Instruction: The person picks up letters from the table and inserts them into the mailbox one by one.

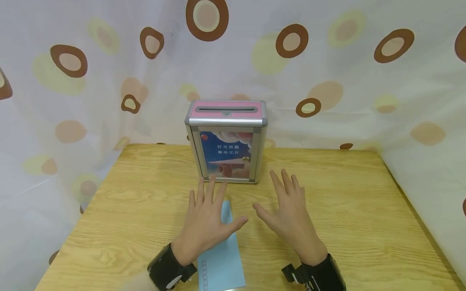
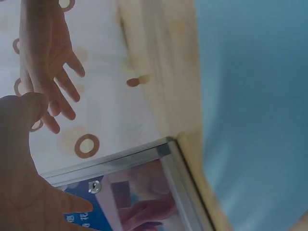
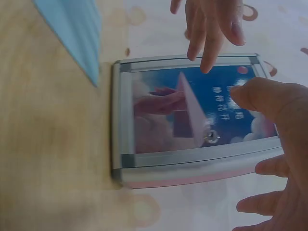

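A light blue envelope (image 1: 223, 264) with a column of small printed squares lies on the wooden table. My left hand (image 1: 204, 226), fingers spread and holding nothing, is over the envelope and hides part of it in the head view. To its right my right hand (image 1: 291, 218) is spread too, with nothing in it. Beyond both hands stands a silver-framed letter box (image 1: 226, 141) with a pink top, a slot in that top and a picture panel with a small lock on its front. In the right wrist view the box (image 3: 163, 115) appears sideways beside the right thumb.
The wooden table (image 1: 349, 194) runs back to a white cloth (image 1: 233, 72) printed with brown rings and pale spots, which also hangs at both sides. The letter box is near the table's back edge. Black camera bands (image 1: 169, 266) circle both wrists.
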### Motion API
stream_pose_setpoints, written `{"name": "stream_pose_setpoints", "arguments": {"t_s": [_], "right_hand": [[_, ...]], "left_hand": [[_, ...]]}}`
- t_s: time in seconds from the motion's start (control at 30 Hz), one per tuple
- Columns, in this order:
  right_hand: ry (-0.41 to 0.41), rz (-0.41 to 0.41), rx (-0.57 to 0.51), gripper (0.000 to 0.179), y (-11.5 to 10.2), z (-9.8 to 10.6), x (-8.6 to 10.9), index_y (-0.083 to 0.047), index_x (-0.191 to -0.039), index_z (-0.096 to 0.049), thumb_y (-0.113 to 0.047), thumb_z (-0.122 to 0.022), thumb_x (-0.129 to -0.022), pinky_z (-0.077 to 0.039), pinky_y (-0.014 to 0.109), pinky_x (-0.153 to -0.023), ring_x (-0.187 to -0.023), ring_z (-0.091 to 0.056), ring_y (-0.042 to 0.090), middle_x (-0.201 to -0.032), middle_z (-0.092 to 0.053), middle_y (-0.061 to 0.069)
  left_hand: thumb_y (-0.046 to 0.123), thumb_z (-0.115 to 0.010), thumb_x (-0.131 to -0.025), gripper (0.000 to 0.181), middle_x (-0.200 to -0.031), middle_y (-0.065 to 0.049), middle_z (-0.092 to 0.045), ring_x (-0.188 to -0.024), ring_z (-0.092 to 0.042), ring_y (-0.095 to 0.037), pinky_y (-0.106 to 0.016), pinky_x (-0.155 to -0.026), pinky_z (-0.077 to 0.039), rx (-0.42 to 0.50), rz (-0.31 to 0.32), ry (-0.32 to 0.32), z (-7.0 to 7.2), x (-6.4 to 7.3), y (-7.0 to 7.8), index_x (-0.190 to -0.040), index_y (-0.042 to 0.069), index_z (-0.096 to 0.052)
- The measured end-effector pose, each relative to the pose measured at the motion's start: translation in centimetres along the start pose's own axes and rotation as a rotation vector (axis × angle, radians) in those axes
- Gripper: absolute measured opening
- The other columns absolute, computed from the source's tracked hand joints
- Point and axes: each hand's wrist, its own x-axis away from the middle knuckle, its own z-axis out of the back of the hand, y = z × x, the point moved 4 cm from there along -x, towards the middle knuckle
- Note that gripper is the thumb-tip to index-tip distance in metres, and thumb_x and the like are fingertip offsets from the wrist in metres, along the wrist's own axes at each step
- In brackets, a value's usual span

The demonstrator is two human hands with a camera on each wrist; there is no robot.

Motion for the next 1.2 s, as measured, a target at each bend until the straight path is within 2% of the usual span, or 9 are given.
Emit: {"name": "stream_pose_setpoints", "arguments": {"t_s": [0.2, 0.4, 0.57, 0.7, 0.87, 1.03, 1.2], "right_hand": [[-0.045, -0.049, 0.04, 0.093, 1.0, -0.6, 2.1, -0.003, -0.155, -0.042, -0.042, -0.084, -0.082, -0.025, 0.088, -0.103, -0.142, -0.03, 0.066, -0.157, -0.036, 0.035], [-0.096, -0.132, 0.057, 0.093, 3.0, 0.4, 4.1, -0.003, -0.156, -0.04, -0.045, -0.082, -0.084, -0.022, 0.089, -0.102, -0.143, -0.027, 0.065, -0.158, -0.034, 0.035], [-0.126, -0.207, 0.038, 0.098, 4.8, 1.7, 5.3, -0.005, -0.159, -0.033, -0.051, -0.079, -0.086, -0.017, 0.09, -0.103, -0.145, -0.02, 0.067, -0.16, -0.028, 0.037], [-0.13, -0.232, 0.027, 0.099, 5.7, 2.3, 6.0, -0.007, -0.161, -0.031, -0.052, -0.079, -0.086, -0.016, 0.089, -0.104, -0.144, -0.018, 0.068, -0.16, -0.027, 0.038], [-0.129, -0.241, 0.019, 0.099, 6.4, 2.6, 6.9, -0.005, -0.159, -0.033, -0.051, -0.08, -0.086, -0.02, 0.087, -0.104, -0.143, -0.02, 0.069, -0.158, -0.028, 0.04], [-0.106, -0.23, 0.01, 0.097, 6.8, 2.6, 7.6, -0.001, -0.157, -0.035, -0.048, -0.081, -0.085, -0.024, 0.084, -0.105, -0.139, -0.023, 0.072, -0.155, -0.03, 0.043], [-0.134, -0.256, -0.015, 0.099, 7.0, 2.4, 7.9, -0.004, -0.159, -0.032, -0.052, -0.079, -0.087, -0.028, 0.086, -0.101, -0.14, -0.022, 0.07, -0.159, -0.027, 0.039]], "left_hand": [[0.088, -0.046, -0.085, 0.106, -0.169, -0.022, -0.023, -0.156, -0.008, -0.052, -0.079, -0.116, -0.018, -0.007, 0.023, -0.05, -1.7, 1.6, 0.0, -0.164, 0.018, -0.03], [0.089, -0.047, -0.084, 0.104, -0.167, -0.022, -0.028, -0.154, -0.014, -0.054, -0.08, -0.114, -0.021, 0.009, 0.031, -0.075, -2.8, 2.6, -0.4, -0.161, 0.019, -0.037], [0.086, -0.052, -0.084, 0.103, -0.166, -0.023, -0.029, -0.154, -0.015, -0.054, -0.08, -0.114, -0.019, 0.015, 0.064, -0.079, -3.0, 3.3, -1.5, -0.159, 0.016, -0.04], [0.087, -0.051, -0.083, 0.105, -0.167, -0.023, -0.028, -0.155, -0.013, -0.053, -0.078, -0.117, -0.016, -0.012, 0.109, -0.084, -3.2, 3.8, -2.9, -0.159, 0.016, -0.041], [0.089, -0.05, -0.082, 0.106, -0.167, -0.024, -0.026, -0.155, -0.013, -0.053, -0.078, -0.117, -0.017, -0.027, 0.129, -0.09, -3.6, 4.0, -4.2, -0.159, 0.016, -0.042], [0.087, -0.052, -0.083, 0.103, -0.167, -0.024, -0.028, -0.155, -0.013, -0.053, -0.078, -0.117, -0.015, -0.006, 0.151, -0.131, -3.9, 3.8, -5.3, -0.158, 0.017, -0.044], [0.081, -0.052, -0.088, 0.093, -0.162, -0.024, -0.037, -0.15, -0.025, -0.056, -0.079, -0.114, -0.022, -0.027, 0.146, -0.186, -3.6, 2.8, -6.5, -0.153, 0.015, -0.051]]}}
